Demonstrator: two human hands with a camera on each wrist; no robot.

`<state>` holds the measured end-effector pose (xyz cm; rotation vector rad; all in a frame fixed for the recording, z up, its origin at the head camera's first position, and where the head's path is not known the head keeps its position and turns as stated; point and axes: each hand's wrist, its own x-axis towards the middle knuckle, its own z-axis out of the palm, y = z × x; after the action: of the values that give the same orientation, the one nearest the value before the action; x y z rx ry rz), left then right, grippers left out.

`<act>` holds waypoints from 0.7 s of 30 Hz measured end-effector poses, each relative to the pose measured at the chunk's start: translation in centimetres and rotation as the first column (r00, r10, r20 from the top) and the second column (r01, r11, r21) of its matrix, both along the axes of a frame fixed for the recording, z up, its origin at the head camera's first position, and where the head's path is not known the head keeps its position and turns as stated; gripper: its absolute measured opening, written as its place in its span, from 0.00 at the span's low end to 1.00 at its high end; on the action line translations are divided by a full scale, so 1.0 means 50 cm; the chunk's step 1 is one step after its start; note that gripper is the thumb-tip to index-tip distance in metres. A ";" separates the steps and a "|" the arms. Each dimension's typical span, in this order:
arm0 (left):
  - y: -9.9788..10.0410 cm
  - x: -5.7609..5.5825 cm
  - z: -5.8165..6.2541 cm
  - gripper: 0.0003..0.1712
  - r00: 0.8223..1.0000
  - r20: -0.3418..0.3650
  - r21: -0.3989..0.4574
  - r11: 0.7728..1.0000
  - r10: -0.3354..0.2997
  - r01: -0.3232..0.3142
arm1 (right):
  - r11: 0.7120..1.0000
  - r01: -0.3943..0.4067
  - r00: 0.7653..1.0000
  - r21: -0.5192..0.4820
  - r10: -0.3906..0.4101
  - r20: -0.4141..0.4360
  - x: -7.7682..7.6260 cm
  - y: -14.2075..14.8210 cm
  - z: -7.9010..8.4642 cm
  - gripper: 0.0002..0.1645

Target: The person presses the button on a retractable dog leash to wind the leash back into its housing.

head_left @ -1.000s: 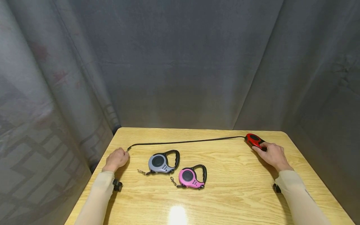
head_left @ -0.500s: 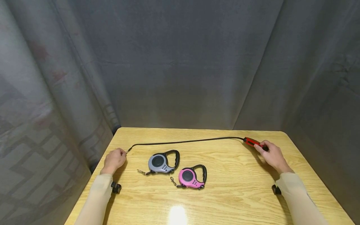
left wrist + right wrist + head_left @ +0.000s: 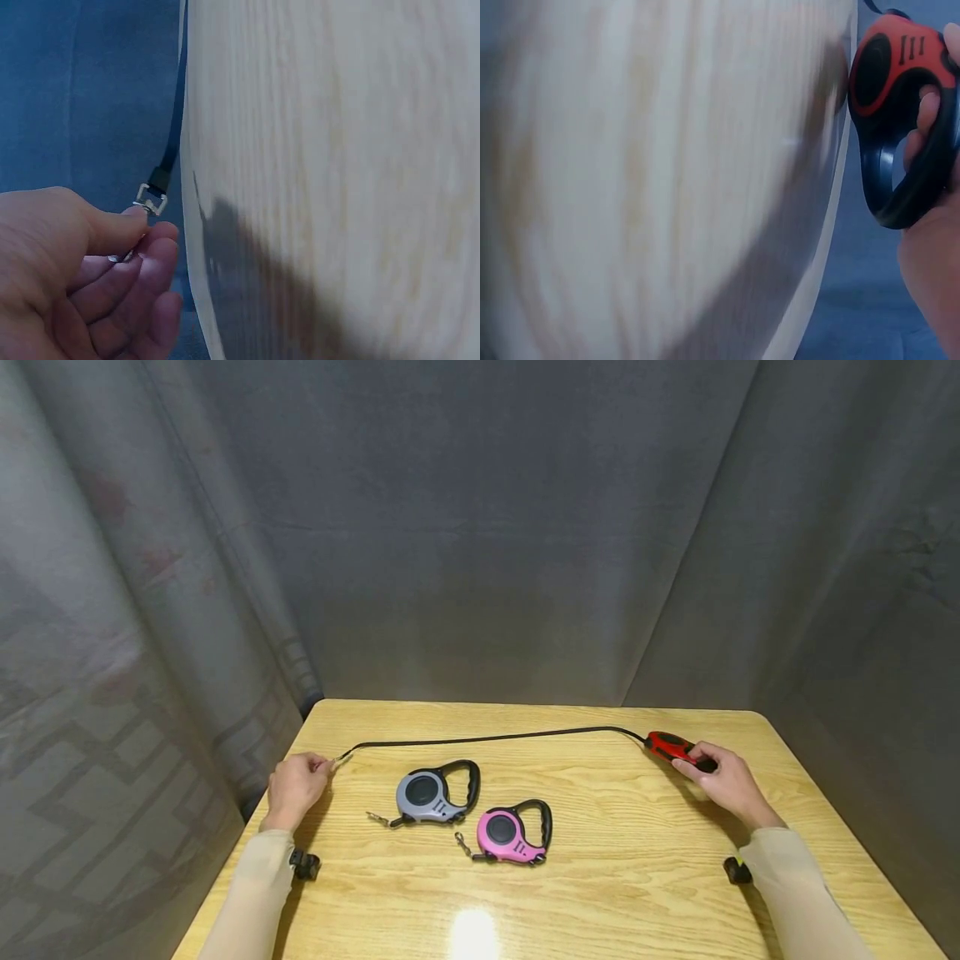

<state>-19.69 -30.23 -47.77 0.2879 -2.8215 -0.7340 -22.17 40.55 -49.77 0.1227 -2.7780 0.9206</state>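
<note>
Closed in at the back and right by dark grey cloth [image 3: 465,527], crossed by a slanting fold [image 3: 681,560]. Draped at the left with paler cloth [image 3: 82,693], faintly patterned with brick shapes [image 3: 146,797] and reddish blotches [image 3: 159,562]. Fitted with a wood-grained table [image 3: 615,885], rounded at the far corners, showing a white glare [image 3: 474,935].

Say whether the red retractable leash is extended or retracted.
Extended: its strap runs from the red casing to the metal clip in the left hand.

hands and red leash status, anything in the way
Left hand pinches clip. Right hand grips red leash. Cord runs between, nothing across it. Grey leash, pink leash lie apart.
</note>
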 end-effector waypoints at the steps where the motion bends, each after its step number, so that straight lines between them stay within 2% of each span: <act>1: 0.000 0.000 0.001 0.15 1.000 -0.021 -0.001 1.000 0.001 -0.001 | 1.000 0.000 1.000 -0.008 0.000 -0.005 0.001 0.000 0.000 0.15; 9: 0.000 0.001 0.009 0.13 0.990 -0.136 0.014 1.000 0.030 -0.028 | 0.996 0.006 1.000 -0.086 -0.008 -0.028 0.006 0.008 -0.001 0.16; 15: -0.007 0.003 0.008 0.10 0.971 -0.239 -0.004 1.000 0.021 -0.022 | 0.992 0.016 0.999 -0.122 -0.020 -0.026 0.013 0.016 -0.003 0.17; 17: -0.008 0.003 0.007 0.10 0.966 -0.259 -0.013 1.000 0.013 -0.017 | 0.992 0.027 0.999 -0.126 -0.031 -0.025 0.014 0.020 -0.004 0.18; 21: -0.014 0.003 0.005 0.11 0.967 -0.253 -0.010 1.000 0.021 -0.024 | 0.991 0.040 0.999 -0.129 -0.044 -0.029 0.014 0.026 -0.005 0.18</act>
<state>-19.54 -30.92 -47.52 0.2068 -2.5769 -0.6941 -21.48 41.87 -50.03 0.0578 -2.6722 1.0735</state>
